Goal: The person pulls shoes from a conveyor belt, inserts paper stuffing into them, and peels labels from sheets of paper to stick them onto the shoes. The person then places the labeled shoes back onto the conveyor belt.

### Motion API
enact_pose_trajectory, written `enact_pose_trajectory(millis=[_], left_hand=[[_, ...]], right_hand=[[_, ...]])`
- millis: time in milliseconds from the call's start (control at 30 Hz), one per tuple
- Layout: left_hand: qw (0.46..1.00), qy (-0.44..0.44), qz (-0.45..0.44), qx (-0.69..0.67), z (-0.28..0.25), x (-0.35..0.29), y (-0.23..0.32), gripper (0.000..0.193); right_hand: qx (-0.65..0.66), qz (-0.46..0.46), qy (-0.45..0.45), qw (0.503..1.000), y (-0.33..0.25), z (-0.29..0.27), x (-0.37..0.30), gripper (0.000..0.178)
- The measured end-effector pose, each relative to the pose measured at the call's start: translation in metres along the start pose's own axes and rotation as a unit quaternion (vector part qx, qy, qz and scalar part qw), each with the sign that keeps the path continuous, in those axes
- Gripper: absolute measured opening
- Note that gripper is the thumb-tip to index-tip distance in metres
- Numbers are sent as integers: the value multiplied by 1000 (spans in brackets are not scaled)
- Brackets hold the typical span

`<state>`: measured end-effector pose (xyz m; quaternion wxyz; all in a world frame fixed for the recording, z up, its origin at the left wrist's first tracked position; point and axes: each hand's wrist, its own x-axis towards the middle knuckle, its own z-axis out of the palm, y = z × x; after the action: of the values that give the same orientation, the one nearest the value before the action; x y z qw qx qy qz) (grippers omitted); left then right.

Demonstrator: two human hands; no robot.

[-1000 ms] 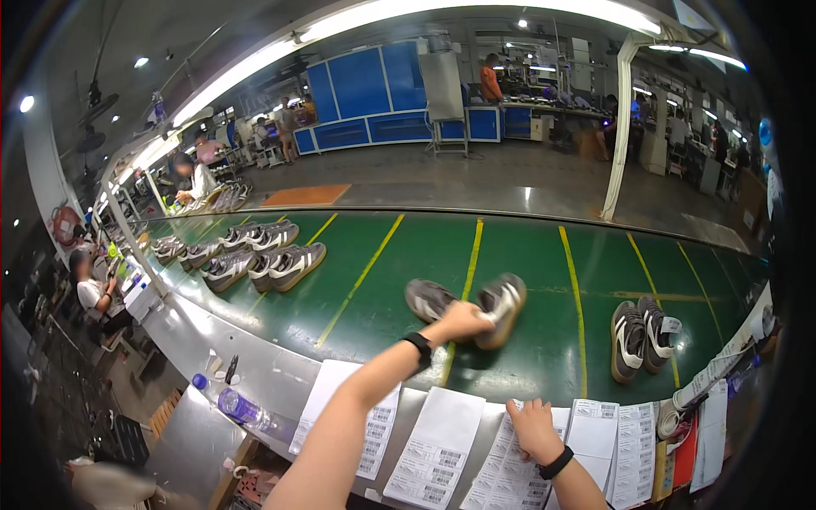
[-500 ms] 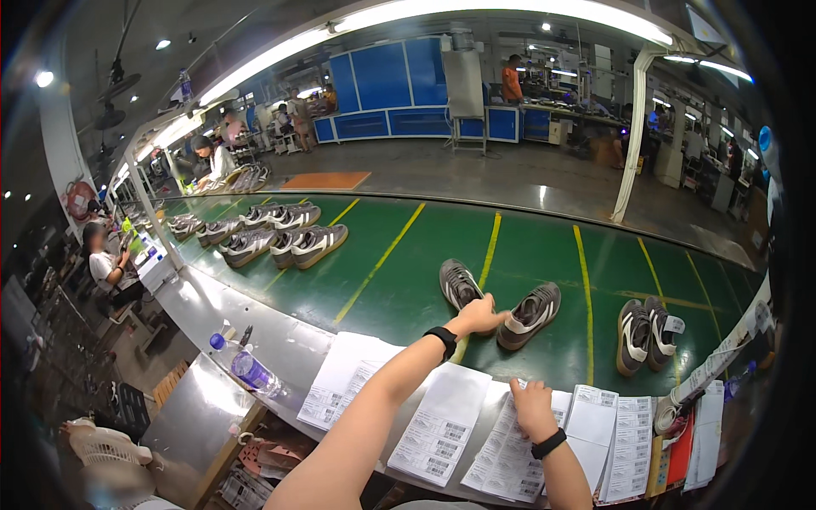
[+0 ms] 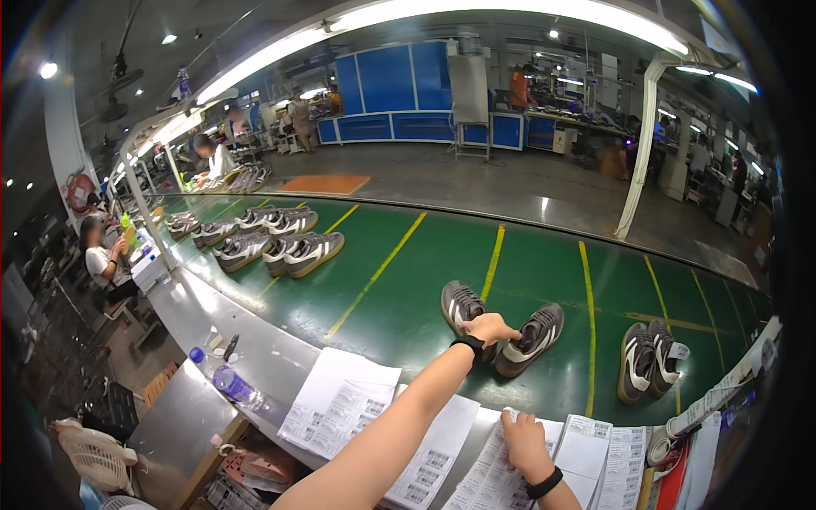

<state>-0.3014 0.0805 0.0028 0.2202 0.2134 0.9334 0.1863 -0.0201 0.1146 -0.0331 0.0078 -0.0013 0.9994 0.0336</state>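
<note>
A pair of dark grey sneakers with white stripes and gum soles rests on the green conveyor belt: a left sneaker (image 3: 460, 299) and a right sneaker (image 3: 537, 338). My left hand (image 3: 491, 326) is closed over their collars. Its thumb reaches the right sneaker's opening, while the other fingers are mostly hidden at the left sneaker. At the near edge, my right hand (image 3: 527, 444) has its fingers curled onto the top of a printed label sheet (image 3: 489, 470), with a bit of white paper at the fingertips. Both wrists wear black bands.
More label sheets (image 3: 340, 399) lie along the metal ledge (image 3: 212, 314), beside a purple-capped bottle (image 3: 234, 384). Another sneaker pair (image 3: 637, 361) stands at right on the belt; several sneakers (image 3: 310, 252) sit at far left. A white post (image 3: 639, 153) rises behind. Co-workers (image 3: 106, 259) sit at left.
The view has shifted, so the belt and shoes appear lower. My left hand has moved further over the pair, its thumb now at the right sneaker's opening. My right hand stays on the label sheet.
</note>
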Motion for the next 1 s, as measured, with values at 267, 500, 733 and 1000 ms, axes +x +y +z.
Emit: enact_pose_trajectory(millis=[267, 500, 733, 1000], left_hand=[[996, -7, -58, 65, 4, 3, 47, 49], [997, 19, -52, 50, 1, -1, 48, 47], [998, 36, -35, 36, 10, -4, 35, 51], [996, 20, -8, 83, 9, -1, 29, 58]], right_hand=[[34, 1, 31, 999, -6, -1, -2, 57], [9, 1, 24, 1000, -11, -5, 3, 56], [11, 11, 29, 999, -18, 3, 1, 55], [21, 35, 61, 997, -27, 1, 4, 53]])
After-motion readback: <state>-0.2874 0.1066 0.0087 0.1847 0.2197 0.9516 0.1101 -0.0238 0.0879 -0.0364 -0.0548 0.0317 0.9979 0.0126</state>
